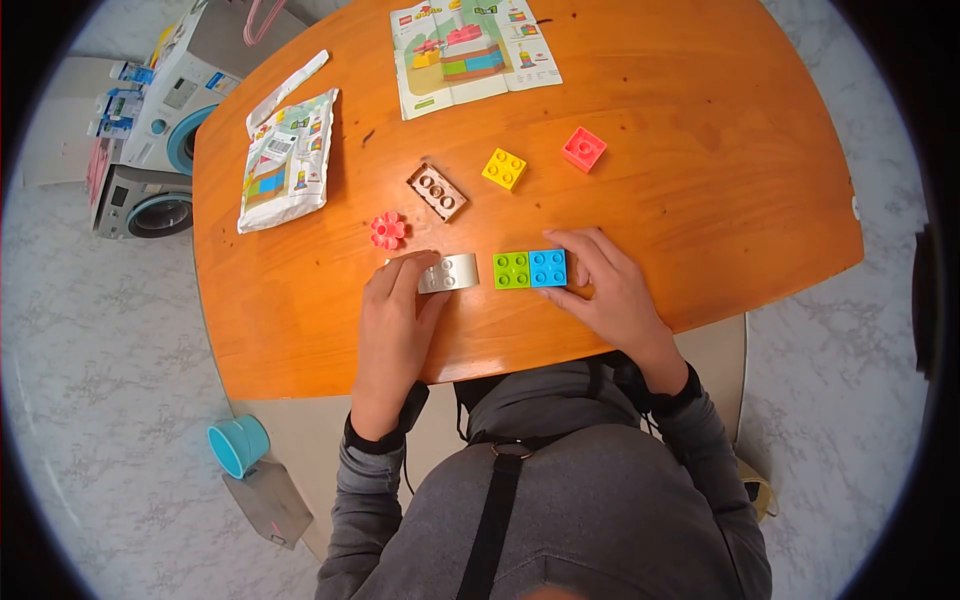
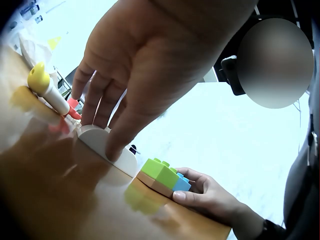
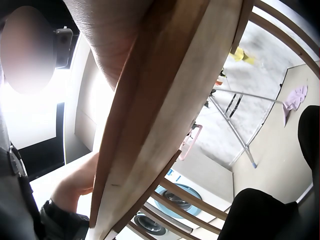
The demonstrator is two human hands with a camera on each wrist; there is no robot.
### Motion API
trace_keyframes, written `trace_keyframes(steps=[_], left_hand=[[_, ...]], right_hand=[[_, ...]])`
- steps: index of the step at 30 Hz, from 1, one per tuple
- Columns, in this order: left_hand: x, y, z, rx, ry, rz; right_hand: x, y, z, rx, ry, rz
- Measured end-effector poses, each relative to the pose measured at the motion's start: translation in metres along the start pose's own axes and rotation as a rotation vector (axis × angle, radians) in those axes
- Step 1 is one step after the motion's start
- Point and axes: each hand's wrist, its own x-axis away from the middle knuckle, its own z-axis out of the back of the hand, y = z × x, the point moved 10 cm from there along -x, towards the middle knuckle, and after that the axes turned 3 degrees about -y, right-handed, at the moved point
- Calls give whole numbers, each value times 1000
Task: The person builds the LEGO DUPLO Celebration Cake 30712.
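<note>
My left hand [image 1: 398, 292] pinches a white arched toy block [image 1: 455, 272] between thumb and fingers; the left wrist view shows its rounded side standing on the table. To its right, a green brick [image 1: 511, 270] and a blue brick [image 1: 548, 268] sit side by side on a tan brick [image 2: 155, 184]. My right hand [image 1: 615, 292] holds this stack at the blue end, thumb at the near side and fingers at the far side. The right wrist view looks mostly under the table, the stack hidden there.
Beyond the hands lie a pink flower piece [image 1: 388, 231], a brown brick [image 1: 437, 192], a yellow brick [image 1: 504, 169] and a red brick [image 1: 584, 149]. A yellow-topped white piece [image 2: 47, 90] lies left of my left hand. A packet [image 1: 290, 165] and instruction sheet [image 1: 475, 55] lie farther back.
</note>
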Motion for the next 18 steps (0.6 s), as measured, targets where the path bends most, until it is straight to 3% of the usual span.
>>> trace_keyframes(steps=[11,13,18], left_hand=[[3,12,-5,61,-39,-28],[1,15,-3,40,-40,-31],[-3,19,-1,-269,-105,-53]], right_hand=[[4,-9,1,13,63,146],[3,-5,-1,11,24,71],[5,-7,-1,15,14,73]])
